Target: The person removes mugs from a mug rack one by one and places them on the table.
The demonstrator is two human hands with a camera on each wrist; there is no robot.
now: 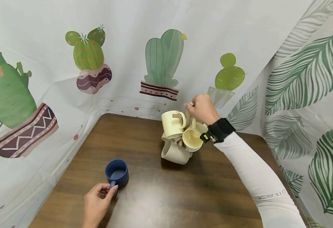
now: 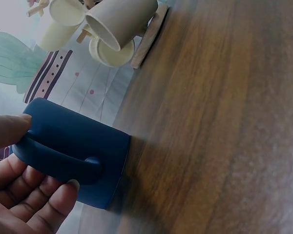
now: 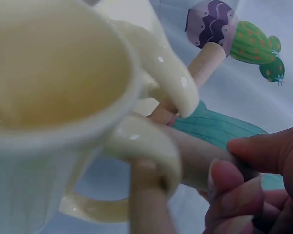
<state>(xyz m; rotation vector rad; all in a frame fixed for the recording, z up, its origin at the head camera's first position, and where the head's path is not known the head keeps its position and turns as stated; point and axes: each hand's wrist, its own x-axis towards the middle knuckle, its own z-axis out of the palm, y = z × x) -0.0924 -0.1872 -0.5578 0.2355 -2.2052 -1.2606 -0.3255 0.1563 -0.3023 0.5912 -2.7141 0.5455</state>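
Note:
On the left of the table stands a dark blue mug (image 1: 123,177), upright, its open top showing in the head view. My left hand (image 1: 96,202) pinches its handle (image 2: 53,158), thumb above and fingers below in the left wrist view. Farther back, my right hand (image 1: 203,109) grips the top of the post (image 3: 198,158) of a wooden mug tree. Cream mugs hang from its pegs by their handles, one at the upper left (image 1: 170,124) and one tilted forward (image 1: 193,139). A greyish mug (image 1: 176,153) hangs lowest; others behind are partly hidden.
The brown wooden table (image 1: 143,196) reaches back to a white cloth (image 1: 120,63) printed with cacti and leaves. Part of the mug tree's wooden base (image 2: 149,39) shows under the mugs. A bare peg (image 3: 207,63) sticks out beside the post.

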